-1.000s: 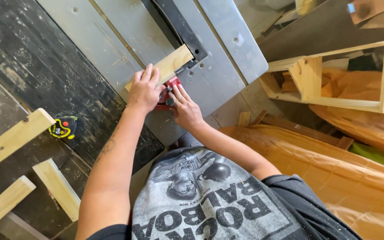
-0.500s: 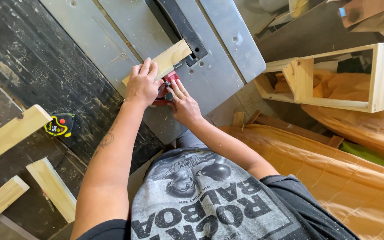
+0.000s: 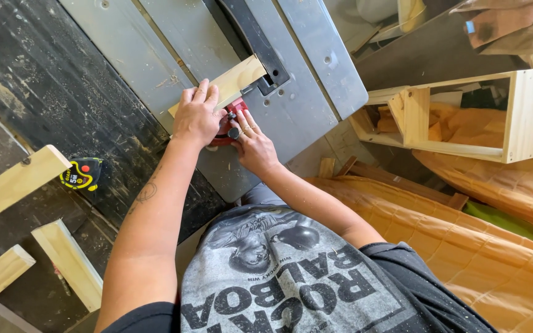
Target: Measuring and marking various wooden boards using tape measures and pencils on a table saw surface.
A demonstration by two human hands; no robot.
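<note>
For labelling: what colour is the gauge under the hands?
Red with a black knob, the gauge, seen in the head view.

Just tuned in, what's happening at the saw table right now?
A person stands at a grey table saw, seen from above. The left hand presses flat on a short pale wood board lying across the table, its far end at the black blade insert. The right hand grips a red miter gauge behind the board. A yellow tape measure and loose wood offcuts lie on the dark bench to the left.
</note>
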